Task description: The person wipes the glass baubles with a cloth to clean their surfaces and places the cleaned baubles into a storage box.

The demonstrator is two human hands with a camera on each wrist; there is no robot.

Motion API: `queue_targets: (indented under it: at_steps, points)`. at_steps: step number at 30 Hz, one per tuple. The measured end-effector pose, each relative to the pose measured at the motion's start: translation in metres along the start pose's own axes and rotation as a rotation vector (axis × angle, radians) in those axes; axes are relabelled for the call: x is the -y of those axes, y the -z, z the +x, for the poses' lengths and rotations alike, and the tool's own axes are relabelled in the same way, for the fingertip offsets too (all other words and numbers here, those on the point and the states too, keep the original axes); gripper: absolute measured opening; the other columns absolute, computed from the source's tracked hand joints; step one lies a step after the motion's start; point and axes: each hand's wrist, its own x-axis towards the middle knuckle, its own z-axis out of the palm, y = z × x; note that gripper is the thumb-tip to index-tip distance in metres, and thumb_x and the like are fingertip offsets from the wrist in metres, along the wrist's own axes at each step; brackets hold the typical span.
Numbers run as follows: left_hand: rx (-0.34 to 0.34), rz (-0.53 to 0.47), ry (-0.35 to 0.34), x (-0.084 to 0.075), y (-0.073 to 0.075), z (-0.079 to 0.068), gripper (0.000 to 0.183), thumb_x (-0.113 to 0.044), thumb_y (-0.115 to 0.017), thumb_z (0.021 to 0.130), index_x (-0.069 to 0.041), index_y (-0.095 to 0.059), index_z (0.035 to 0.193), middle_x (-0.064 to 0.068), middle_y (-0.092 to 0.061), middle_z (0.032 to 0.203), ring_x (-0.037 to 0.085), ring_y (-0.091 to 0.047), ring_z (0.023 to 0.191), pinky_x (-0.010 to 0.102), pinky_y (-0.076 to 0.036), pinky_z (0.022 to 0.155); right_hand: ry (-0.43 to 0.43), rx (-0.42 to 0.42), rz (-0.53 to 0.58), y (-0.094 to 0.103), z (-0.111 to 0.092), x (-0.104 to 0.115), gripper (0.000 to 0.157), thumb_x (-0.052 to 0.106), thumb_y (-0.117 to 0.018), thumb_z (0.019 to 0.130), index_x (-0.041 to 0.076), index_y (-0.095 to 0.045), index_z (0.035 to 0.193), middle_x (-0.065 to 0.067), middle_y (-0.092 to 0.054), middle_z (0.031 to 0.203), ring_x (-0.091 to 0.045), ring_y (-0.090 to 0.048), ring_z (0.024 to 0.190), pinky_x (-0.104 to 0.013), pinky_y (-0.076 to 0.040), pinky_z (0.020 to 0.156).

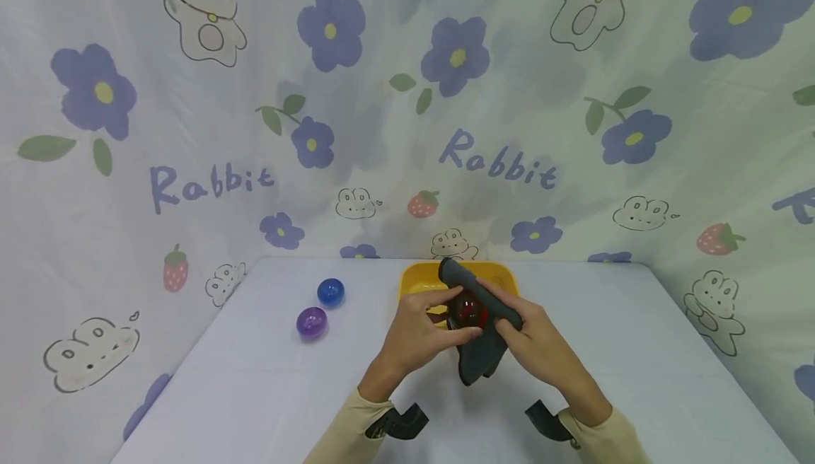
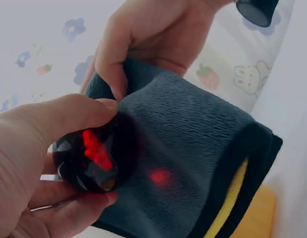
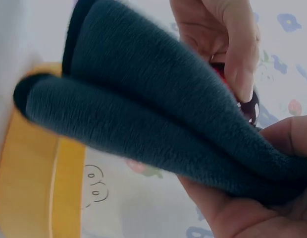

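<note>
My left hand holds a dark red glass ball between thumb and fingers, raised above the table. The right hand grips a folded dark grey-green cloth, its thumb lying over the fold. In the left wrist view the cloth spreads right behind the ball, with a red glow cast on it; whether the two touch I cannot tell. Its dark edging and a strip of yellow show at one side. Seen from the right wrist, the cloth covers most of the ball.
Behind the hands stands a yellow tray, partly hidden by them. To the left lie a blue ball and a purple ball, close together on the white table. A rabbit-and-flower printed curtain hangs behind the table.
</note>
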Motion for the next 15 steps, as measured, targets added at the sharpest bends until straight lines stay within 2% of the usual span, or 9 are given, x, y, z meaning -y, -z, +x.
queue_targets:
  at_steps: [4,9,15]
  points:
    - [-0.03,0.019,-0.059,0.0,-0.001,0.0,0.063,-0.023,-0.093,0.077,-0.006,-0.07,0.133,0.012,-0.075,0.126,0.026,-0.077,0.102,0.031,-0.066,0.077,-0.003,0.032,0.088,0.002,0.003,-0.005,0.062,-0.005,-0.046,0.1,0.02,-0.045,0.157,-0.022,-0.055,0.151,-0.034,-0.068,0.122,-0.031,-0.061,0.092]
    - [-0.081,0.054,-0.118,0.002,-0.003,0.0,0.062,-0.02,-0.093,0.076,-0.004,-0.071,0.131,0.012,-0.077,0.122,0.021,-0.075,0.092,0.027,-0.065,0.072,0.019,0.054,0.155,0.002,0.004,-0.01,0.061,-0.005,-0.044,0.1,0.015,-0.043,0.158,-0.026,-0.051,0.153,-0.041,-0.065,0.126,-0.036,-0.062,0.096]
    - [-0.144,-0.001,-0.097,0.002,-0.004,0.001,0.061,-0.021,-0.093,0.077,-0.006,-0.071,0.132,0.012,-0.077,0.121,0.023,-0.074,0.091,0.024,-0.064,0.07,-0.004,0.048,0.219,-0.001,0.004,-0.012,0.06,-0.003,-0.045,0.102,0.012,-0.039,0.159,-0.028,-0.046,0.156,-0.043,-0.063,0.127,-0.032,-0.061,0.095]
